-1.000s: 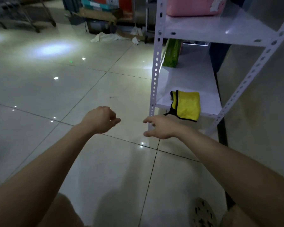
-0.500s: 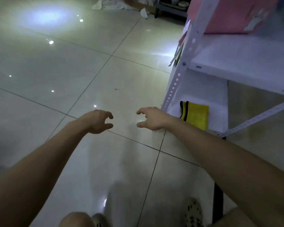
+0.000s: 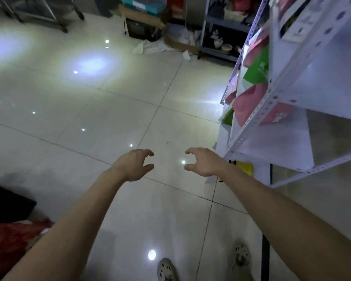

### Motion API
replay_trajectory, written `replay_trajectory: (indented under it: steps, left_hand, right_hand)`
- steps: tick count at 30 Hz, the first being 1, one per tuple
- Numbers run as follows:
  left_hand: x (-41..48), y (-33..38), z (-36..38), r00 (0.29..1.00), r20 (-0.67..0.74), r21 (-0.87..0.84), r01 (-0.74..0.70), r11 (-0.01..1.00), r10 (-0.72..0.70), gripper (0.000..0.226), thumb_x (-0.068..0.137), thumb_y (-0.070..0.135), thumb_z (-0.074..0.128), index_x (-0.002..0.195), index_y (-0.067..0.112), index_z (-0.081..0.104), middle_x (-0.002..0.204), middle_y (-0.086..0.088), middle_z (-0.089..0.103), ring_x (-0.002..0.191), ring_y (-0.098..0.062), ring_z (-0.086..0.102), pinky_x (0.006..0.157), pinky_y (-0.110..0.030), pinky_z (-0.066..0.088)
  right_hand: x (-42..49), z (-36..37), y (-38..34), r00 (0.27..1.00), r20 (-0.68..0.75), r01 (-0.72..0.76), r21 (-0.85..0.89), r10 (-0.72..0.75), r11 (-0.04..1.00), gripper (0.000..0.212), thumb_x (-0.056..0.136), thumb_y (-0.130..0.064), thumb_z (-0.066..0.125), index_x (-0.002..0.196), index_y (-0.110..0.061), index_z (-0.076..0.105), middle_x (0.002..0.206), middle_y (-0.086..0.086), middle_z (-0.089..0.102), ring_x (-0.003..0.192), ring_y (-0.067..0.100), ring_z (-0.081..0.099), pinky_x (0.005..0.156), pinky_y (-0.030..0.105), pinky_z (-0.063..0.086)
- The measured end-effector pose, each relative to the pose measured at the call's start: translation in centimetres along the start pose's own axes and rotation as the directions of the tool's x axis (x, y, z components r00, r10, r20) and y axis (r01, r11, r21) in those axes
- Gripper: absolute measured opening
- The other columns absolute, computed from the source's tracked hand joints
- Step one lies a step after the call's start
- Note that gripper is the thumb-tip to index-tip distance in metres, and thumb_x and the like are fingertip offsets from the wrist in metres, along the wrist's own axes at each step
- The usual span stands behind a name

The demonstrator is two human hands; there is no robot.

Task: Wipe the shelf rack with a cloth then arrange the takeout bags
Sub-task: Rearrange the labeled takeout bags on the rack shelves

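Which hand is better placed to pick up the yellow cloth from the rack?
Right. The right hand, empty, is nearer to the cloth on the low shelf of the rack. The left hand, also empty, is farther off over the floor.

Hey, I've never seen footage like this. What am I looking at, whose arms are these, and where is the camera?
There is no machine here. A person wears one wide-angle camera on the head, looking forward and down, so you see their own bare arms. The left hand and right hand hang over the tiled floor, fingers loosely curled, holding nothing. At the right stands a white shelf rack. A yellow cloth lies on a low shelf. A pink takeout bag and a green takeout bag sit higher up.
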State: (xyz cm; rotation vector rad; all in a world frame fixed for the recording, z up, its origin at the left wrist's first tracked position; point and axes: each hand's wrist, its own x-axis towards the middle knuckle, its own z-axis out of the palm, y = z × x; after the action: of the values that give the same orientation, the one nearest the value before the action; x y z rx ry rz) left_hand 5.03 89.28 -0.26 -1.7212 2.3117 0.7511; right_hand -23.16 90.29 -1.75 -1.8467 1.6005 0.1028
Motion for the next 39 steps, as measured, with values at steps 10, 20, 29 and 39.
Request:
replay_trajectory:
  steps: [10, 20, 29, 39]
  left_hand:
    - [6.0, -0.1, -12.7, 0.964, -0.155, 0.072, -0.205, 0.976, 0.214, 0.057, 0.106, 0.040, 0.066, 0.158, 0.024, 0.050, 0.154, -0.004, 0.061, 0.130, -0.023, 0.067, 0.107, -0.045, 0.055]
    - [23.7, -2.5, -26.8, 0.944, -0.170, 0.088, -0.270, 0.959, 0.282, 0.060, 0.105, 0.039, 0.070, 0.158, 0.024, 0.049, 0.149, -0.002, 0.065, 0.124, -0.019, 0.069, 0.103, -0.037, 0.056]
    - [40.6, 1.7, -37.7, 0.875, -0.160, 0.116, -0.444, 0.889, 0.458, 0.056, 0.103, 0.043, 0.071, 0.155, 0.030, 0.052, 0.146, 0.003, 0.066, 0.122, -0.014, 0.067, 0.101, -0.035, 0.056]
    - [58.2, 14.3, -45.2, 0.590, 0.053, 0.224, -0.793, 0.567, 0.805, 0.054, 0.105, 0.043, 0.069, 0.154, 0.027, 0.054, 0.145, 0.002, 0.066, 0.118, -0.018, 0.070, 0.102, -0.039, 0.058]
  right_hand:
    - [1.4, -9.0, -2.4, 0.972, -0.226, -0.044, 0.099, 0.066, 0.994, 0.082, 0.098, -0.054, 0.069, 0.165, -0.025, 0.032, 0.169, 0.001, 0.037, 0.150, 0.022, 0.041, 0.119, 0.037, 0.036]
    - [16.2, -22.4, -1.2, 0.911, -0.370, -0.097, 0.239, 0.183, 0.966, 0.078, 0.097, -0.052, 0.072, 0.162, -0.027, 0.037, 0.165, 0.001, 0.043, 0.148, 0.019, 0.045, 0.115, 0.036, 0.041]
    - [22.5, -34.4, 0.4, 0.796, -0.508, -0.193, 0.305, 0.331, 0.933, 0.078, 0.097, -0.051, 0.072, 0.162, -0.026, 0.038, 0.165, 0.002, 0.044, 0.148, 0.021, 0.046, 0.118, 0.042, 0.041]
    - [24.0, -41.6, 3.5, 0.423, -0.645, -0.329, 0.545, 0.637, 0.771, 0.048, 0.095, -0.041, 0.078, 0.137, -0.021, 0.065, 0.110, -0.023, 0.063, 0.101, -0.016, 0.060, 0.082, 0.003, 0.043]
